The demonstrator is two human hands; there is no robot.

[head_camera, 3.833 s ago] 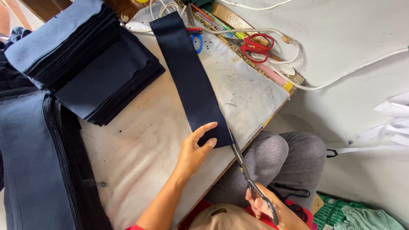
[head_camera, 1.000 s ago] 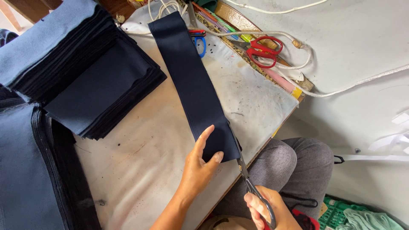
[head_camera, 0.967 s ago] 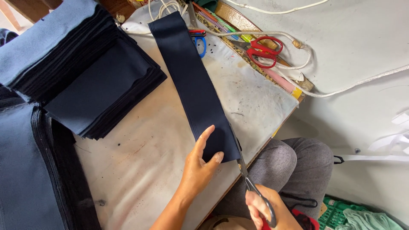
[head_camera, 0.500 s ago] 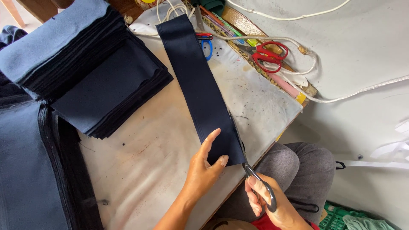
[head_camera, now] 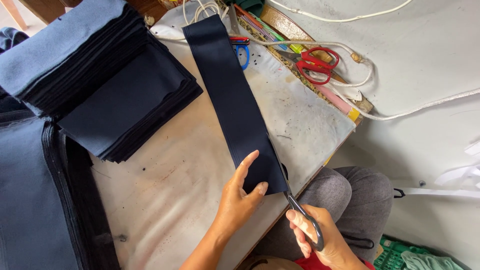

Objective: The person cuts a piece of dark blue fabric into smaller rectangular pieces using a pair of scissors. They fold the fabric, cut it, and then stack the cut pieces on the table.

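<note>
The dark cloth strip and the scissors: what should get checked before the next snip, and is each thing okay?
1. Left hand presses the dark cloth strip flat on the table: ok.
2. Left fingertips away from the blades: not ok, they look very close.
3. Right hand grips the black-handled scissors: ok.
4. Blades at the strip's right edge: ok.
5. Strip lies straight, no folds: ok.
6. A marked cutting line: cannot tell.
</note>
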